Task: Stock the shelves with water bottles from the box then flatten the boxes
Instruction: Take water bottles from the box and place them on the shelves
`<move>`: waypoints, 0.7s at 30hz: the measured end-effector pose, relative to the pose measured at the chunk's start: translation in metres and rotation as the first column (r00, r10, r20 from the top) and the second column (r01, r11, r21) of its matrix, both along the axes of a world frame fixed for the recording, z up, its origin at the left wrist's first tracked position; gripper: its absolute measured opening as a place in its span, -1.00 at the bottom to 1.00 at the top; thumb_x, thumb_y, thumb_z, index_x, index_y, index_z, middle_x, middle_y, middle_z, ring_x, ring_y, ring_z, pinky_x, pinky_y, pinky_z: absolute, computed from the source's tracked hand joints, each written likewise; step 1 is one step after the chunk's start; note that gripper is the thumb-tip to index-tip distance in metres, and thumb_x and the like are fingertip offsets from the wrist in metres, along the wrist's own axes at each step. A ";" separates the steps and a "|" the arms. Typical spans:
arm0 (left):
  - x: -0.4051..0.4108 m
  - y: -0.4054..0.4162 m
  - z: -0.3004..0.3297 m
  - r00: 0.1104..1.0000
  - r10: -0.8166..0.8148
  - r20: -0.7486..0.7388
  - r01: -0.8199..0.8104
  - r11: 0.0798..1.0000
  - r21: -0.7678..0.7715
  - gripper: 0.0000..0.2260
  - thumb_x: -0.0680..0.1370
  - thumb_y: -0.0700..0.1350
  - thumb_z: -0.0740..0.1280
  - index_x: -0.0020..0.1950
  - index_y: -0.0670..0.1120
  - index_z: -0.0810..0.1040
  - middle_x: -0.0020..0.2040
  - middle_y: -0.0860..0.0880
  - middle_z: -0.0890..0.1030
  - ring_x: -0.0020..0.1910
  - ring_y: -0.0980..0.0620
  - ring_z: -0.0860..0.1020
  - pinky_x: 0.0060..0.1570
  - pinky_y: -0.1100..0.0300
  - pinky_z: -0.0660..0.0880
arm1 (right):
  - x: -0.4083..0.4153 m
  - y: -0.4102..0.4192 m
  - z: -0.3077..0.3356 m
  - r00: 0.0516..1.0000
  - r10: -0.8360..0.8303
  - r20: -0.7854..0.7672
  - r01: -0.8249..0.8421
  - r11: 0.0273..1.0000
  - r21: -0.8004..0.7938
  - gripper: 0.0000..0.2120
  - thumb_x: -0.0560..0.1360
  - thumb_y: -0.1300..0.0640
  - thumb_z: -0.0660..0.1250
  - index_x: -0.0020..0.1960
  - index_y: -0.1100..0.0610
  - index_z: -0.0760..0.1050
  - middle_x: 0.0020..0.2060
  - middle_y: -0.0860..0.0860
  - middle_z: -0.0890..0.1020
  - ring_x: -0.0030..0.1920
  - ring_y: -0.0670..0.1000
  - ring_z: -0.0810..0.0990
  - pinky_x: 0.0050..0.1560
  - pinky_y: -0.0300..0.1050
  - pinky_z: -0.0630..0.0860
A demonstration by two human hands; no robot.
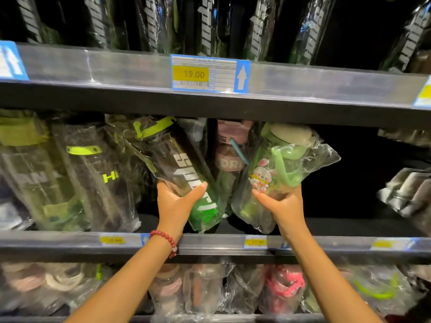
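Stocked row, far left: wrapped dark bottles (70,183) with lime straps stand upright on the middle shelf (210,243), close together.
Left hand: the left hand (175,201), a red bead bracelet (166,241) at its wrist, grasps the lower body of the dark bottle (184,169), thumb across the front and fingers behind.
Dark bottle, position: tilted, lime-trimmed cap leaning left under the upper shelf (210,75), green base low over the middle shelf; whether the base touches the board I cannot tell.
Behind, between the two: a pink-capped bottle (229,157) stands further back.
Right hand: the right hand (283,203) grips the lower part of the green rabbit bottle (277,169), thumb in front over the wrap.
Green bottle, position: tilted right, pale cap near the underside of the upper shelf, beside a dark gap to its right.
Handling, judged: probably empty, so light; bodies rigid, but the loose clear bags look slick and may slide over the plastic.
Where to hold, judged: round the firm barrel low down, squeezing through the film; never by slack bag corners.
Risk, judged: the tall caps may snag the upper shelf when the bottles are stood upright.
Far right: more wrapped stock (405,192) lies at the shelf end.
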State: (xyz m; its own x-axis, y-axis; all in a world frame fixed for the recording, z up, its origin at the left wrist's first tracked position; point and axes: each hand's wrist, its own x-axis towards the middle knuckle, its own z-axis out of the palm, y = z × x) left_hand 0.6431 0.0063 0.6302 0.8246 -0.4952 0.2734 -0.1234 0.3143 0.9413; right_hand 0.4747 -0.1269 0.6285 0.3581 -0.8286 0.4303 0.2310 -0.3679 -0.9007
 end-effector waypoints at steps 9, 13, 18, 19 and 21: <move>0.023 0.024 0.002 0.969 -0.033 0.245 -0.046 0.949 0.312 -0.57 0.29 -0.11 0.59 -0.10 -0.12 0.35 -0.15 -0.13 0.49 -0.21 -0.02 0.50 -0.25 0.30 0.48 | 0.025 0.015 -0.002 0.985 -0.010 -0.173 -0.024 0.982 -0.189 -0.37 0.27 0.37 0.55 0.13 -0.04 0.31 0.02 -0.17 0.50 0.01 -0.46 0.49 -0.04 -0.56 0.39; 0.037 0.033 -0.002 0.949 -0.136 0.285 -0.003 0.898 0.439 -0.49 0.24 -0.01 0.61 -0.02 0.02 0.35 0.04 -0.05 0.52 -0.03 0.03 0.51 -0.08 0.18 0.48 | 0.033 0.016 -0.012 0.956 0.038 -0.292 -0.094 0.979 -0.181 -0.37 0.21 0.18 0.61 0.19 0.08 0.40 0.06 -0.05 0.59 0.09 -0.25 0.57 0.07 -0.39 0.48; 0.034 0.042 -0.004 0.929 -0.241 0.281 0.077 0.868 0.491 -0.21 0.08 0.18 0.56 0.19 -0.01 0.34 0.14 0.05 0.54 0.13 0.07 0.54 0.15 0.10 0.49 | 0.030 0.017 -0.013 0.944 0.043 -0.327 -0.106 0.978 -0.178 -0.37 0.27 0.23 0.59 0.21 0.09 0.34 0.06 -0.18 0.51 0.07 -0.39 0.48 0.00 -0.58 0.34; 0.033 0.043 -0.003 0.927 -0.244 0.285 0.078 0.869 0.489 -0.24 0.12 0.12 0.59 0.20 -0.02 0.33 0.15 0.05 0.54 0.13 0.07 0.54 0.16 0.11 0.47 | 0.028 0.017 -0.014 0.945 0.044 -0.324 -0.106 0.979 -0.175 -0.36 0.28 0.24 0.58 0.22 0.06 0.32 0.07 -0.21 0.49 0.04 -0.47 0.46 -0.01 -0.60 0.32; 0.032 0.044 -0.001 0.924 -0.237 0.301 0.068 0.875 0.480 -0.33 0.23 -0.04 0.62 0.20 -0.02 0.32 0.13 0.07 0.51 0.11 0.11 0.51 0.14 0.19 0.43 | 0.023 0.017 -0.014 0.944 0.067 -0.323 -0.123 0.980 -0.156 -0.36 0.29 0.27 0.57 0.23 0.04 0.31 0.06 -0.20 0.51 -0.01 -0.51 0.45 -0.04 -0.61 0.33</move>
